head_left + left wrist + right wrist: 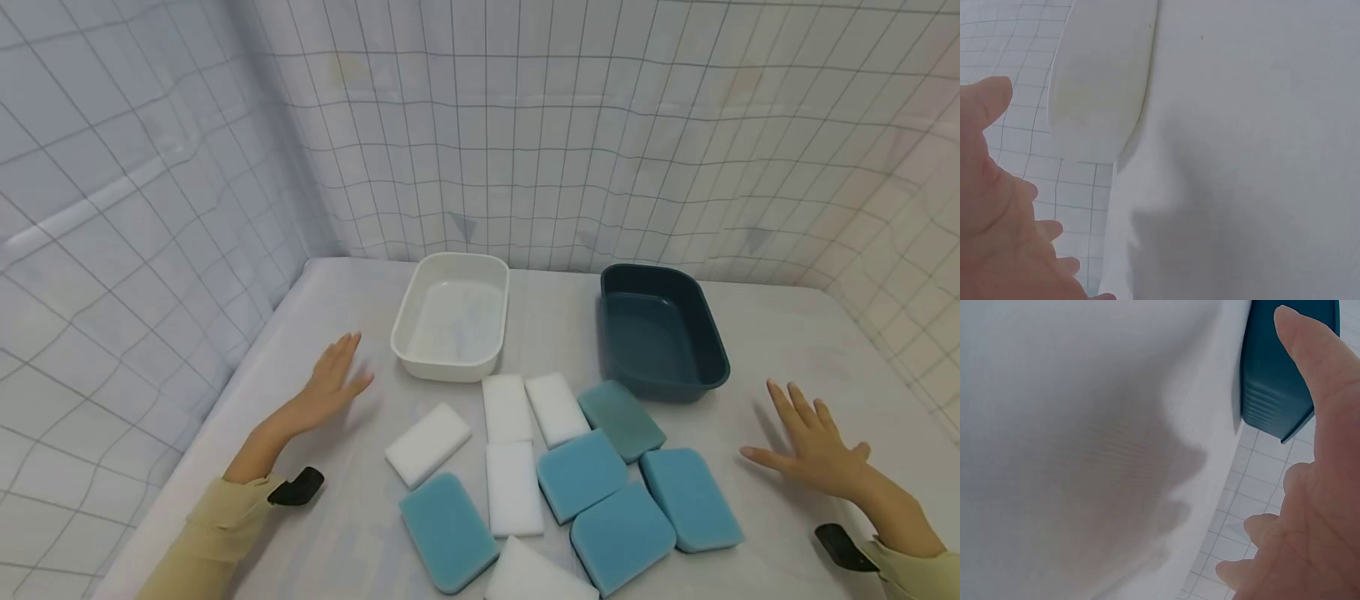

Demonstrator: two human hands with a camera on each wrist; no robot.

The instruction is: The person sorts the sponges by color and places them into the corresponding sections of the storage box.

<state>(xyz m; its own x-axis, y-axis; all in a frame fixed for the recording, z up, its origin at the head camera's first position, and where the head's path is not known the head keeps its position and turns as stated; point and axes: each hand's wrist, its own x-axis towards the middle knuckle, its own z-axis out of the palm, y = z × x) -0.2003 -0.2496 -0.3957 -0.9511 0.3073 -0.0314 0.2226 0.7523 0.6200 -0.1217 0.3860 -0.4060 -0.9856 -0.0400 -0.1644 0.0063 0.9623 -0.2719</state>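
My left hand (327,394) hovers over the white table on the left, fingers straight and holding nothing, beside the white bin (450,363). On the right, my right hand (813,450) is spread open and holds nothing, near the dark teal bin (667,390). Between the hands lie several white sponges, one of them a tilted white sponge (428,444) nearest my left hand. Several blue sponges lie among them, including a blue sponge (692,500) nearest my right hand. A greener sponge (621,421) lies just in front of the teal bin.
Both bins stand at the back of the table (555,325), open side up, with nothing in them. White grid-patterned cloth (480,142) hangs behind and along both sides. Black wrist devices (297,487) sit at both cuffs.
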